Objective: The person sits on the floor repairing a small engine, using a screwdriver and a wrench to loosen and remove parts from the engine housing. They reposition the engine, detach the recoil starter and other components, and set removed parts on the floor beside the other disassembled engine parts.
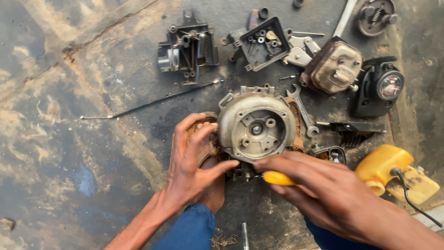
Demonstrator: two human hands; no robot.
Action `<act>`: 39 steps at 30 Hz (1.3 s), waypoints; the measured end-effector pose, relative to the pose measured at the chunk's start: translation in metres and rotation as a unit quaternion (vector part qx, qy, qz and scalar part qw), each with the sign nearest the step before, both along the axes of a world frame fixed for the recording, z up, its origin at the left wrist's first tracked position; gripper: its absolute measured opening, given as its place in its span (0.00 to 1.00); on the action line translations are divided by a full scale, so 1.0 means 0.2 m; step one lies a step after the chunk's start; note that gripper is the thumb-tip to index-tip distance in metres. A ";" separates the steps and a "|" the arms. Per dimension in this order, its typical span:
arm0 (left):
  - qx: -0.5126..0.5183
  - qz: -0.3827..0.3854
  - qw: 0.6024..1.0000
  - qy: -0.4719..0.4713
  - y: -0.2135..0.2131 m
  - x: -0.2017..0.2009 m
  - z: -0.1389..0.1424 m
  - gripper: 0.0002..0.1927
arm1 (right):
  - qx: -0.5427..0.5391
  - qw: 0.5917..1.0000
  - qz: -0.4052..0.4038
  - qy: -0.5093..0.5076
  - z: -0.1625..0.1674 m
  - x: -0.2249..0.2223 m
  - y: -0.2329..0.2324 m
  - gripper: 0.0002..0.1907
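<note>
Right hand (323, 185): closed on yellow-handled screwdriver (277, 178), long axis approx. horizontal, tip pointing left under engine housing (256, 127), just beside it.
Left hand (192, 162): fingers curled, bracing housing's left side; thumb touches lower edge near tool tip. Housing lies just ahead of both hands, round face up, between them; both about equally near.
Head view, misc.: spanner (303, 111) touching housing right; yellow fuel tank (384, 166) far right, apart.

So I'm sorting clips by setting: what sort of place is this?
Probably an informal small-engine repair spot: a stripped engine housing, a spanner and a yellow fuel tank lie on a stained concrete floor.
</note>
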State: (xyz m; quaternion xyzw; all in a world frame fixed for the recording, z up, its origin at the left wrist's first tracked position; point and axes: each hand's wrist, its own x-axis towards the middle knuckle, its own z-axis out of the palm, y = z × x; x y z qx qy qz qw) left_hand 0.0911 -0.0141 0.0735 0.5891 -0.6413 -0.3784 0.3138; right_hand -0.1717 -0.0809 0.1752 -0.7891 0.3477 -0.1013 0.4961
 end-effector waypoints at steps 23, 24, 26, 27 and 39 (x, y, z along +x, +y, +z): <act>0.180 0.046 0.970 0.160 0.04 0.03 -0.10 0.31 | 0.005 0.994 0.081 0.075 -0.12 0.19 -0.06 0.28; 0.185 0.050 0.968 0.162 0.04 0.03 -0.10 0.32 | -0.029 0.990 0.114 0.075 -0.11 0.19 -0.06 0.31; 0.191 0.040 0.965 0.173 0.03 0.03 -0.09 0.34 | -0.098 0.976 0.182 0.075 -0.09 0.20 -0.06 0.36; 0.194 0.035 0.964 0.179 0.03 0.03 -0.09 0.35 | -0.123 0.966 0.212 0.079 -0.09 0.22 -0.05 0.37; 0.131 0.001 0.981 0.144 0.01 0.04 -0.07 0.32 | -0.019 0.943 0.261 0.208 -0.07 0.40 0.09 0.43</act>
